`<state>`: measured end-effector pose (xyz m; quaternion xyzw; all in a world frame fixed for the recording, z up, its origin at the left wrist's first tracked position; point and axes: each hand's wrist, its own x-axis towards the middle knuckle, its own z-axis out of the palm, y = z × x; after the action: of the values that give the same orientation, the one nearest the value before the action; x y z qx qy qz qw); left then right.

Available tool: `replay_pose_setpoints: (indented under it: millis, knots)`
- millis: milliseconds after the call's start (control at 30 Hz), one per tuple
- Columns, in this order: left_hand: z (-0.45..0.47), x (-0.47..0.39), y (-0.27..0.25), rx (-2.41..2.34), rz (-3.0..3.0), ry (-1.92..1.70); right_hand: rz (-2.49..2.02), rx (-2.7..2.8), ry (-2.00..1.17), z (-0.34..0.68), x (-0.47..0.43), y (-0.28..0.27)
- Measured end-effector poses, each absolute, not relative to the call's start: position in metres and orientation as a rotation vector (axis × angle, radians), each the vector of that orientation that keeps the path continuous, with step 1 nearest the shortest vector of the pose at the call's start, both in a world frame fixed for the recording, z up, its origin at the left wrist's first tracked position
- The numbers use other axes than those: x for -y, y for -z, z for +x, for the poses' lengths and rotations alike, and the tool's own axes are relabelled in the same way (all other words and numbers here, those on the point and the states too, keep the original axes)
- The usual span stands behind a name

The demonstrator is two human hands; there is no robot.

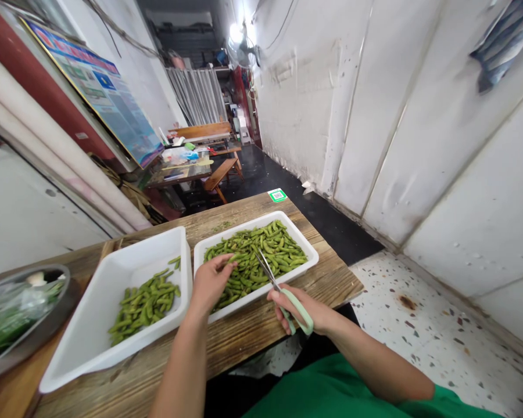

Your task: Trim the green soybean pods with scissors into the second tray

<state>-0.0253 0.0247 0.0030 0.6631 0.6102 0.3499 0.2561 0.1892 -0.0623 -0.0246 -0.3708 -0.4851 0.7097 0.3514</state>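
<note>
My left hand (210,280) reaches into the right white tray (307,247), fingertips pinching a green bean pod (232,258) from the heap of pods (261,255). My right hand (303,310) grips pale green-handled scissors (283,290), their blades pointing up over the same tray near the left fingers. The left white tray (87,348) holds a smaller pile of pods (146,302) near its middle.
Both trays sit on a wooden table (244,337). A metal bowl (30,334) with bagged greens stands at the left edge. A green sticker (278,195) marks the table's far corner. Terrazzo floor and white walls lie to the right; benches and tables stand farther back.
</note>
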Motion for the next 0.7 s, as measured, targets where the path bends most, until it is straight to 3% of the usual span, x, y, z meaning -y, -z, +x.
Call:
replay_pose_setpoints:
  millis: [267,700]
  knots:
    - [0.017,0.009,-0.013,-1.306,1.503,-0.971,-1.001,1.320,-1.772,0.188,0.064,0.018]
    - [0.017,0.006,-0.005,-1.312,1.445,-1.033,-1.116,1.384,-1.651,0.193,0.064,0.015]
